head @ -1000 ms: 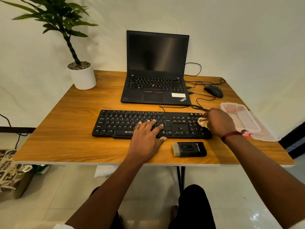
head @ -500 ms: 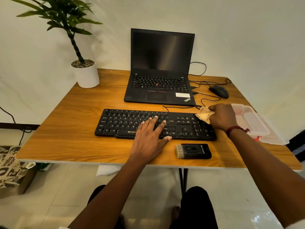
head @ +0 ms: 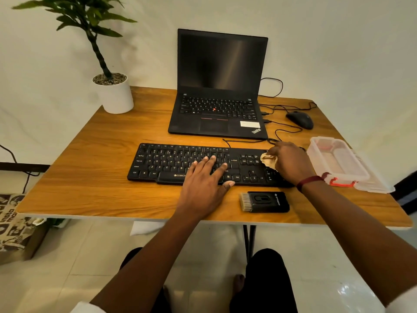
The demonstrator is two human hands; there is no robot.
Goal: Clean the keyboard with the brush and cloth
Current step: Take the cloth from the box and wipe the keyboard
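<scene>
Nearest, in the lower middle of the frame, the brush (head: 264, 201) lies flat on the table (head: 94, 177), just in front of the keyboard's right half and near the front edge; nobody is touching it, so the brushing step looks done or set aside.

Above it, the left hand (head: 203, 179) lies open and flat on the middle of the keyboard (head: 171, 163), fingers spread over the keys, pinning the board down. It sits where it did a second ago.

The right hand (head: 291, 162) is closed around a bunched cloth (head: 268, 160) at the right end of the keyboard. Over the last second the cloth has gone from the number pad's far corner out past the back edge, and now sits on the keys left of the pad. I judge this to be a wiping stroke heading left, with most of the board not yet wiped.

To the right, a clear plastic box (head: 338, 163) sits close to the right wrist and reaches the table's right edge, so there is little room that way. Leftward the keyboard and table are open, apart from the holding hand, which will have to shift.

Farther back, the laptop (head: 218, 105), its cables and the mouse (head: 300, 119) crowd the keyboard's far side; a potted plant (head: 112, 91) stands in the upper left.
</scene>
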